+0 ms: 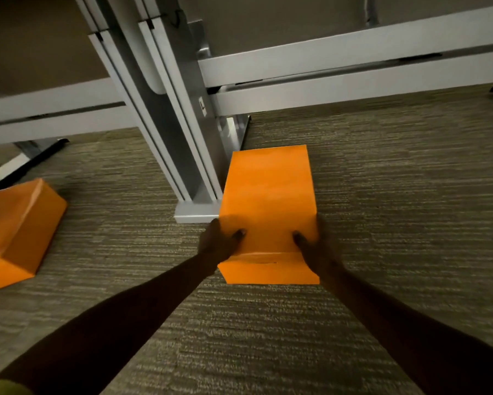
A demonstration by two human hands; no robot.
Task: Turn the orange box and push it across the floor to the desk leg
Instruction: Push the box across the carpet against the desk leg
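Note:
An orange box (268, 195) lies lengthwise on the carpet, its long side running away from me. Its left side sits right beside the grey desk leg (194, 172) and the leg's foot plate (195, 213). My left hand (219, 243) grips the box's near left corner, thumb on top. My right hand (316, 246) grips the near right corner the same way. Both forearms reach in from the bottom of the view.
A second orange box (17, 232) lies tilted on the carpet at the far left. Grey desk crossbars (339, 72) run behind the leg, with another foot (23, 161) at the left. Striped carpet (410, 195) spreads to the right of the box.

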